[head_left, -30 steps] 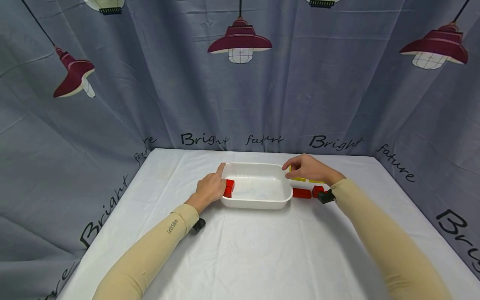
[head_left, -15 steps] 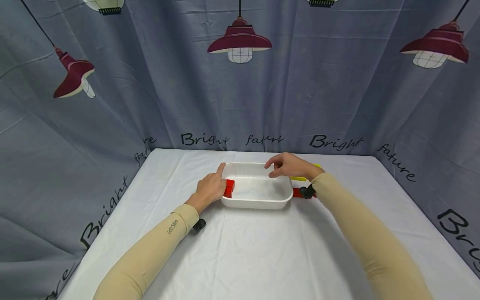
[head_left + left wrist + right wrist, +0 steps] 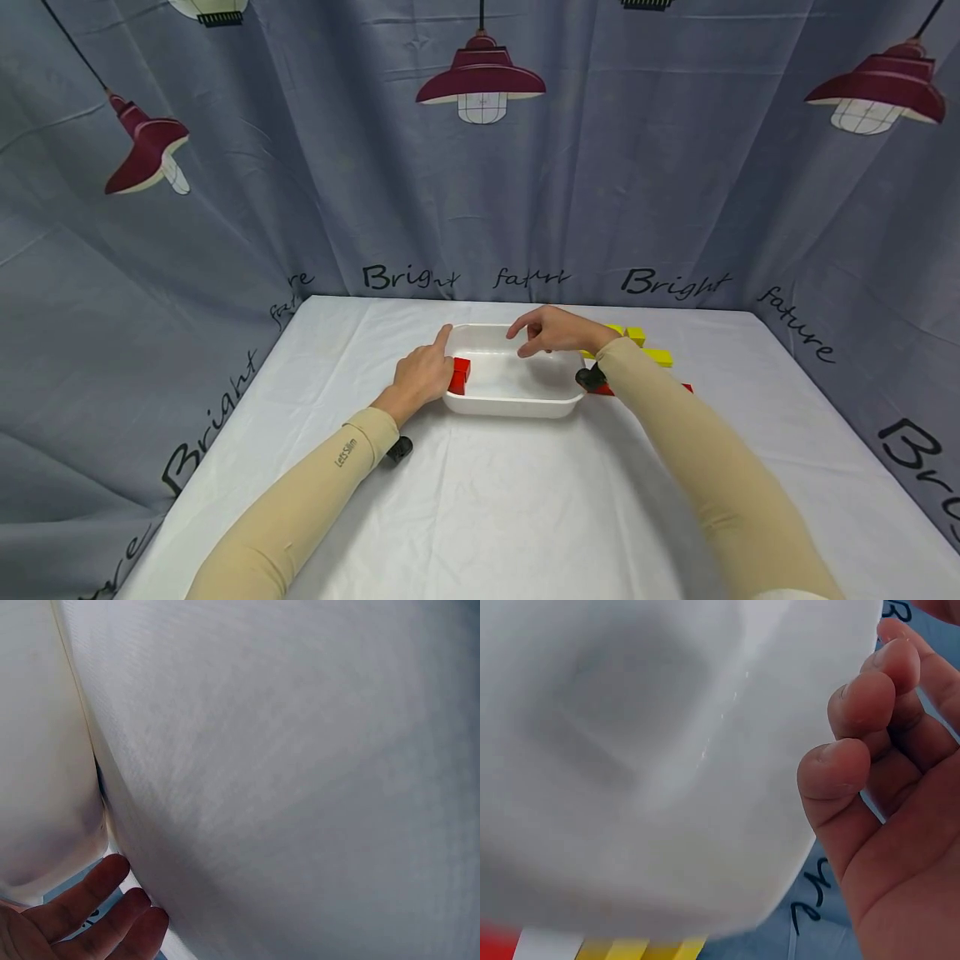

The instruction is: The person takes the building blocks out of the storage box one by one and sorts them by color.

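My left hand [image 3: 423, 372] holds the left side of a white rectangular tray [image 3: 513, 408]. Its index finger lies straight along the rim and the thumb is beside the red blocks [image 3: 458, 377] at the tray's left end. In the left wrist view, the other fingers [image 3: 97, 889] reach along the outside, by the tray's lower corner. Above the back right part of the tray hovers my right hand [image 3: 553, 329], its fingers loosely bent, the thumb and index finger apart. Nothing shows within it in the right wrist view, where the fingers [image 3: 836, 769] stand before the tray.
Several yellow blocks [image 3: 657, 357] lie right of the tray, partly behind the right forearm. More red pieces [image 3: 602, 390] sit close to the tray's right side, mostly covered by the sleeve. A white cloth [image 3: 510, 500] covers the table; a grey printed curtain [image 3: 337, 167] hangs behind.
My right hand has moved left from the tray's right edge to above its back part, baring more yellow blocks. The left hand and the tray stay in place.
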Action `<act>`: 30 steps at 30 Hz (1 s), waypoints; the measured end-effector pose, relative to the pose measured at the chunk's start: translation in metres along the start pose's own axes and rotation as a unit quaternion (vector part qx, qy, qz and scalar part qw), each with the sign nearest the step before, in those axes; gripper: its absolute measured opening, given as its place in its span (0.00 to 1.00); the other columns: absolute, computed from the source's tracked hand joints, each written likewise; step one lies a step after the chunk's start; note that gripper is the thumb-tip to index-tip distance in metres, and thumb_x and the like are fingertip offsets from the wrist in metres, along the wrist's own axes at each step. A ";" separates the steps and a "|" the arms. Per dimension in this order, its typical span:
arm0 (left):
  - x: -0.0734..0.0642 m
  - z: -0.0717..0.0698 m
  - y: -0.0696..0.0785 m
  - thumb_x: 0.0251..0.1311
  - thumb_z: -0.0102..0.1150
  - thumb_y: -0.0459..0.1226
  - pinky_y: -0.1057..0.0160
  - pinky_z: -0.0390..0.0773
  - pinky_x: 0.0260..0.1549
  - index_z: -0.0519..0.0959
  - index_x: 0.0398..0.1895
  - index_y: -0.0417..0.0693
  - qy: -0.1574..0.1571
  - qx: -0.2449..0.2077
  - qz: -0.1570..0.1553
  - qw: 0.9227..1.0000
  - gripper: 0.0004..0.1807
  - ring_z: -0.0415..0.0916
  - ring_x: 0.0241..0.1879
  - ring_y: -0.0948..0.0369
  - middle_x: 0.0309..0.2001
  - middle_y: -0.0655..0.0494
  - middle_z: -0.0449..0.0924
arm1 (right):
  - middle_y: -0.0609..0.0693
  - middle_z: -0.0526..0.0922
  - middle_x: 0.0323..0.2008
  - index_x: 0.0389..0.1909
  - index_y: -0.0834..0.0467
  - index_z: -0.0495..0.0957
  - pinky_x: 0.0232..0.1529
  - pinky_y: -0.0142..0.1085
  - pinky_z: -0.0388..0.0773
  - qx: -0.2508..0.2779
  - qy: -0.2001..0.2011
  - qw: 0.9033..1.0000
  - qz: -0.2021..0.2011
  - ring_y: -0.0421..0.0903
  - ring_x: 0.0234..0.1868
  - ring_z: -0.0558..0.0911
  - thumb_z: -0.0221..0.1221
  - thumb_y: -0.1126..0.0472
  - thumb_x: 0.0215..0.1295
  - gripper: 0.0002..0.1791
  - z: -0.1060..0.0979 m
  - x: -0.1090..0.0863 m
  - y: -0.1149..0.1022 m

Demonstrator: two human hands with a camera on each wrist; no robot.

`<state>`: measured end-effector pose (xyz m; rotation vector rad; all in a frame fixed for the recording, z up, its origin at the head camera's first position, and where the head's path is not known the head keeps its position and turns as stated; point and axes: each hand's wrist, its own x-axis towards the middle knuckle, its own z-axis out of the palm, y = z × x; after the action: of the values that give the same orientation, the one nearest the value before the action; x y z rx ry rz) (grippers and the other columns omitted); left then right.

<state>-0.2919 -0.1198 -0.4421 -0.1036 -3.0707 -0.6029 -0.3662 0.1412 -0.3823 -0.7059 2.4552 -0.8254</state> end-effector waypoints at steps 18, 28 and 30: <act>0.000 -0.001 0.001 0.73 0.40 0.42 0.51 0.80 0.36 0.50 0.81 0.58 -0.002 0.005 -0.001 1.000 0.33 0.80 0.42 0.53 0.51 0.46 0.83 | 0.50 0.76 0.25 0.55 0.49 0.83 0.26 0.33 0.68 -0.014 -0.041 0.999 -0.012 0.45 0.21 0.70 0.70 0.54 0.59 0.21 0.026 0.037 -0.014; 0.001 0.000 0.001 0.74 0.39 0.44 0.49 0.81 0.40 0.50 0.81 0.58 -0.006 0.006 -0.003 1.000 0.33 0.81 0.45 0.52 0.53 0.46 0.82 | 0.48 0.75 0.24 0.53 0.48 0.84 0.26 0.32 0.68 -0.013 -0.056 0.998 -0.022 0.43 0.19 0.69 0.71 0.53 0.58 0.20 0.040 0.048 -0.018; 0.001 0.000 0.001 0.74 0.38 0.44 0.49 0.81 0.41 0.50 0.81 0.59 -0.007 0.008 -0.004 1.000 0.33 0.81 0.45 0.51 0.53 0.46 0.82 | 0.48 0.75 0.23 0.53 0.48 0.84 0.26 0.32 0.67 -0.014 -0.060 0.998 -0.025 0.42 0.19 0.69 0.71 0.53 0.59 0.20 0.041 0.049 -0.018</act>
<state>-0.2928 -0.1189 -0.4421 -0.0943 -3.0897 -0.5816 -0.3752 0.0824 -0.4128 -0.8070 2.3539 -0.7453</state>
